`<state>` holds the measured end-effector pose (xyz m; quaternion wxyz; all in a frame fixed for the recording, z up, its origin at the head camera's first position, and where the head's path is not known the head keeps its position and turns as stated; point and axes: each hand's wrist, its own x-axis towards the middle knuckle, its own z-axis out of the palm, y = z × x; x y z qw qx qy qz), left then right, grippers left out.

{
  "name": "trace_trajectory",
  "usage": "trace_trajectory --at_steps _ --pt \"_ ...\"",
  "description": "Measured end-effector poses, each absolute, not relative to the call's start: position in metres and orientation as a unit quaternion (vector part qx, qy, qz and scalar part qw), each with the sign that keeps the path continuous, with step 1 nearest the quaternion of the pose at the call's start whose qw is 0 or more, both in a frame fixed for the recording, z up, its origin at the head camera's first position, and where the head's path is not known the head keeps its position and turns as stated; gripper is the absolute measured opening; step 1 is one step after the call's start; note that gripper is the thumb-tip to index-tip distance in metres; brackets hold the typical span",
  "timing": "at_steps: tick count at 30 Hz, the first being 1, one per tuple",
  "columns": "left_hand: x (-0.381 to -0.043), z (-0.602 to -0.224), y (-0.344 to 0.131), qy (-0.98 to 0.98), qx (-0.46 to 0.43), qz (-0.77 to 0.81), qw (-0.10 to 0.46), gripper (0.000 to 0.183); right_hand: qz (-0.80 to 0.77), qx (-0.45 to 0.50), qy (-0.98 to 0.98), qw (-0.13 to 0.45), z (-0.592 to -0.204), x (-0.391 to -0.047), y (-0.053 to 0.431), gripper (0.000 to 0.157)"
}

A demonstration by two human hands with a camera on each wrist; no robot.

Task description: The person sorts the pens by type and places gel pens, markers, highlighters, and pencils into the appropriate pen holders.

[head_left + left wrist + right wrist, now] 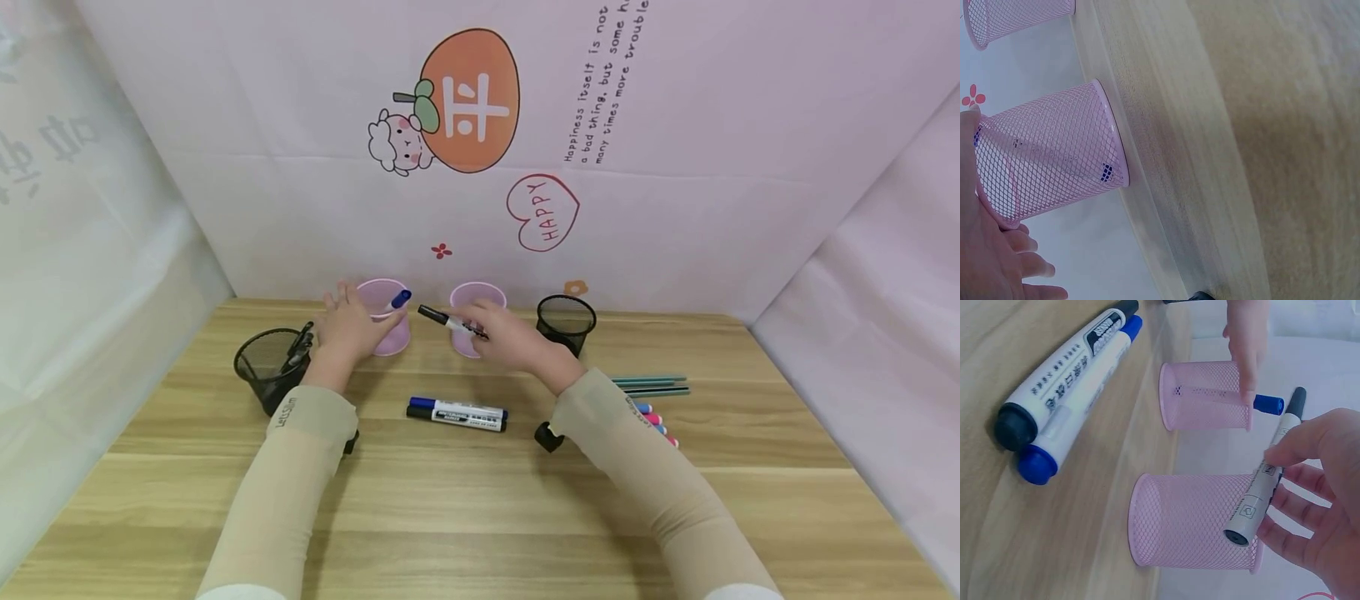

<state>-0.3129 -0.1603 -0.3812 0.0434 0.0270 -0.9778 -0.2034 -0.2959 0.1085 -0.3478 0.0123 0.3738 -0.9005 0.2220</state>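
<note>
1. The right hand (513, 337) is pinching the marker (453, 324) between thumb and fingers; the left hand (347, 329) is resting spread at the rim of the left cup (392, 342).
2. The marker is lying aslant in the air, its cap (432, 314) pointing between the left cup and right cup (1188, 522). Contact with the right cup: cannot tell.
3. Risk: a loosening pinch could be dropping the marker; a poor angle, catching it on a rim.
4. Risk: uneven left-hand pressure could be tipping the left cup.
5. The marker is showing a white barrel, dark print and black ends.
</note>
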Motion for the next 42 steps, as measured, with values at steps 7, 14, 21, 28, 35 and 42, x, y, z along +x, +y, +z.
trace_trajectory --at_steps 7,14,21,28,35,42 --pt "-0.314 -0.381 -0.161 -0.977 0.026 -0.207 0.04 0.12 0.262 0.364 -0.891 0.07 -0.346 -0.304 0.103 0.057" --pt "-0.314 -0.382 -0.161 -0.977 0.028 -0.208 0.04 0.12 0.303 0.346 -0.882 0.099 -0.344 -0.308 0.094 0.058" --pt "-0.315 -0.382 -0.162 -0.977 0.029 -0.208 0.039 0.12 0.374 0.333 -0.86 0.1 -0.34 -0.314 0.08 0.06" --pt "-0.315 -0.381 -0.162 -0.977 0.031 -0.208 0.034 0.119 0.5 0.283 -0.814 0.085 -0.336 -0.323 0.068 0.061" --pt "-0.316 -0.382 -0.161 -0.976 0.03 -0.212 0.039 0.118 0.575 0.233 -0.78 0.079 -0.337 -0.332 0.063 0.06" --pt "-0.316 -0.383 -0.162 -0.977 0.032 -0.207 0.037 0.119 0.627 0.208 -0.744 0.099 -0.338 -0.336 0.052 0.055"
